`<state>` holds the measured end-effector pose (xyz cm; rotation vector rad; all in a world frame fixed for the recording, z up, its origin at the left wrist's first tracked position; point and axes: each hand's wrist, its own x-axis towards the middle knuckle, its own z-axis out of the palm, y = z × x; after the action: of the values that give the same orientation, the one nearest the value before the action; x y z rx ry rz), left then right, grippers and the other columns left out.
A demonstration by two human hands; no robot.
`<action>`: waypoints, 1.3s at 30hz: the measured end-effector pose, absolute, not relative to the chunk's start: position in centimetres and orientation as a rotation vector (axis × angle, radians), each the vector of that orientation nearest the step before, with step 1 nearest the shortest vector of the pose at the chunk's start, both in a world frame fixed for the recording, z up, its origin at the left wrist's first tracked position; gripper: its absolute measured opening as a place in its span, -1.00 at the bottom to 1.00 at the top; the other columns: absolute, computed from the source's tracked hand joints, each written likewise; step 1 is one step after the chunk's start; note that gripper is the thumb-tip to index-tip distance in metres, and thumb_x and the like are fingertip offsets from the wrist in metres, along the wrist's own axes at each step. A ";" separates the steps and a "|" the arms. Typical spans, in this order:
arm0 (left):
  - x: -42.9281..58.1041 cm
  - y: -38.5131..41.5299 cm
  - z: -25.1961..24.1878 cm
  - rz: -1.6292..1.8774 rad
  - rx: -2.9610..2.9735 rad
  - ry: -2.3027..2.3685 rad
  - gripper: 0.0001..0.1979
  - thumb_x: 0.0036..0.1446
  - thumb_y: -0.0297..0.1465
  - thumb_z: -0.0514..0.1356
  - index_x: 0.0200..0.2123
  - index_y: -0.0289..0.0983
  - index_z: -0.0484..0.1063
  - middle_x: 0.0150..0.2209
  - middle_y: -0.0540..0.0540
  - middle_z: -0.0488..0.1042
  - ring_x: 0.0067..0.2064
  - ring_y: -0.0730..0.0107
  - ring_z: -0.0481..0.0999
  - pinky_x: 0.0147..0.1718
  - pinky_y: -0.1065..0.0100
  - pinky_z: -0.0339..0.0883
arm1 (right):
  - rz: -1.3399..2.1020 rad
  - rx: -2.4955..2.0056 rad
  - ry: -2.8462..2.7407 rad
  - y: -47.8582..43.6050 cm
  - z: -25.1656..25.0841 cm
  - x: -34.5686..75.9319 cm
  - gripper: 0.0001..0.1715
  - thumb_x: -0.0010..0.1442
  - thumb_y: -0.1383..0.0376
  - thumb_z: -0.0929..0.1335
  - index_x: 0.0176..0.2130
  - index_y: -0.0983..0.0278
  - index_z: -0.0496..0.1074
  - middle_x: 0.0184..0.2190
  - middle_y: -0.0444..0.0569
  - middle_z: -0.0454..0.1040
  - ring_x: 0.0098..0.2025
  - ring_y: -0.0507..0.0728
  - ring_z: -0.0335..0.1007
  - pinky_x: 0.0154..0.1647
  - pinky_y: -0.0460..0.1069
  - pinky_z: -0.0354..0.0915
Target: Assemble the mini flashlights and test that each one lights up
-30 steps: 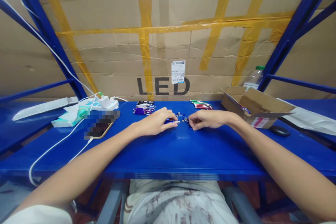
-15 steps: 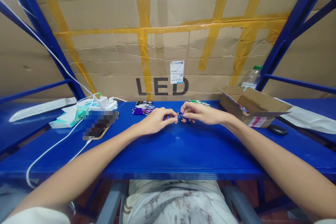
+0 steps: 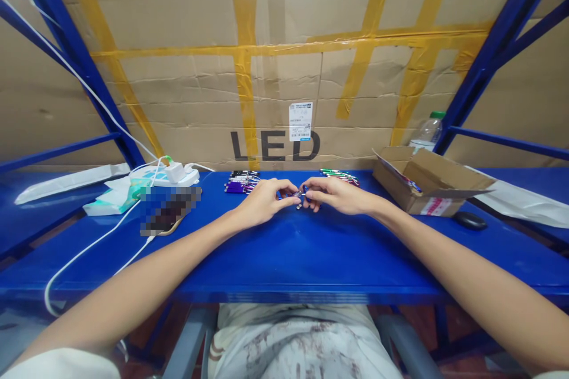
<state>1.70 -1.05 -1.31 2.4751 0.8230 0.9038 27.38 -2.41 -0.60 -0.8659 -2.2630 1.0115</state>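
Over the middle of the blue tabletop, my left hand (image 3: 265, 201) and my right hand (image 3: 338, 194) meet, fingertips nearly touching. A small blue and silver pen (image 3: 304, 189) spans between them, pinched from both sides; the fingers cover most of it. Below the fingertips, more small shiny blue and silver parts show, too small to make out. Just behind my left hand lies a group of purple, white and black pens (image 3: 240, 183) with silver parts. Green and red pens (image 3: 338, 176) lie behind my right hand.
An open cardboard box (image 3: 438, 195) stands on the right, a black mouse (image 3: 470, 220) beside it, a bottle (image 3: 429, 130) behind. On the left are a phone (image 3: 171, 213), a tissue pack (image 3: 115, 198), a power strip (image 3: 184, 176) and white cables. Taped cardboard (image 3: 195, 100) walls the back.
My right hand has dropped slightly and turned, bringing its blue piece in line with what my left hand holds. More of the green and red pens shows behind it.
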 end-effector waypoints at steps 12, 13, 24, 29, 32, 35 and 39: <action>1.3 -0.8 -1.4 0.920 2.701 0.807 -0.76 0.35 -0.19 0.33 -0.06 -0.19 0.66 -0.15 -0.09 0.69 -0.16 0.24 0.64 -0.16 0.29 0.42 | 0.698 -0.928 -2.346 -3.1 0.2 26.9 -0.60 0.44 -0.03 0.33 -0.13 0.25 0.50 -0.33 -0.06 0.59 -0.33 0.14 0.49 -0.27 0.00 0.35; 1.3 -0.7 -1.5 0.928 2.740 0.816 -0.76 0.36 -0.20 0.33 -0.05 -0.20 0.66 -0.15 -0.10 0.69 -0.16 0.23 0.64 -0.15 0.28 0.41 | 0.635 -0.934 -2.368 -3.0 0.2 26.9 -0.60 0.44 -0.01 0.32 -0.18 0.24 0.50 -0.37 -0.08 0.58 -0.35 0.13 0.47 -0.29 0.00 0.31; 1.3 -0.6 -2.0 1.061 2.771 0.720 -0.80 0.36 -0.20 0.33 -0.17 -0.22 0.54 -0.16 -0.08 0.62 -0.13 0.25 0.57 -0.10 0.25 0.39 | 0.370 -0.814 -2.424 -3.4 0.1 26.1 -0.54 0.50 0.01 0.25 -0.23 0.24 0.54 -0.33 -0.02 0.58 -0.30 0.16 0.43 -0.21 0.00 0.25; 1.4 -0.5 -2.2 1.111 2.671 0.752 -0.79 0.34 -0.23 0.36 -0.23 -0.23 0.48 -0.22 -0.07 0.58 -0.18 0.27 0.54 -0.18 0.29 0.38 | 0.288 -0.853 -2.365 -3.4 -0.2 25.8 -0.52 0.50 -0.02 0.25 -0.19 0.22 0.58 -0.33 0.01 0.60 -0.30 0.20 0.46 -0.18 0.04 0.27; 1.4 -0.5 -2.3 1.148 2.702 0.742 -0.80 0.33 -0.26 0.37 -0.24 -0.23 0.46 -0.21 -0.07 0.58 -0.16 0.26 0.53 -0.16 0.28 0.36 | 0.268 -0.847 -2.344 -3.6 -0.3 25.5 -0.51 0.50 -0.02 0.24 -0.19 0.22 0.58 -0.32 0.03 0.61 -0.30 0.20 0.46 -0.19 0.05 0.26; 1.5 -0.7 -2.3 1.176 2.713 0.735 -0.80 0.33 -0.27 0.37 -0.25 -0.23 0.45 -0.22 -0.06 0.57 -0.15 0.25 0.52 -0.14 0.26 0.34 | 0.279 -0.851 -2.332 -3.8 -0.2 25.3 -0.49 0.50 -0.04 0.24 -0.23 0.21 0.57 -0.34 0.02 0.60 -0.33 0.20 0.44 -0.21 0.05 0.26; 1.5 -0.9 -2.0 1.172 2.674 0.773 -0.79 0.34 -0.27 0.35 -0.28 -0.24 0.44 -0.25 -0.05 0.55 -0.21 0.28 0.49 -0.18 0.27 0.33 | 0.343 -0.852 -2.305 -3.8 -0.2 25.3 -0.51 0.50 -0.04 0.25 -0.25 0.20 0.56 -0.35 -0.01 0.61 -0.33 0.19 0.47 -0.21 0.04 0.28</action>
<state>1.54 -0.90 -2.05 2.6743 0.7731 1.1720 25.33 -3.80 -0.16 -0.8516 -2.3051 0.3429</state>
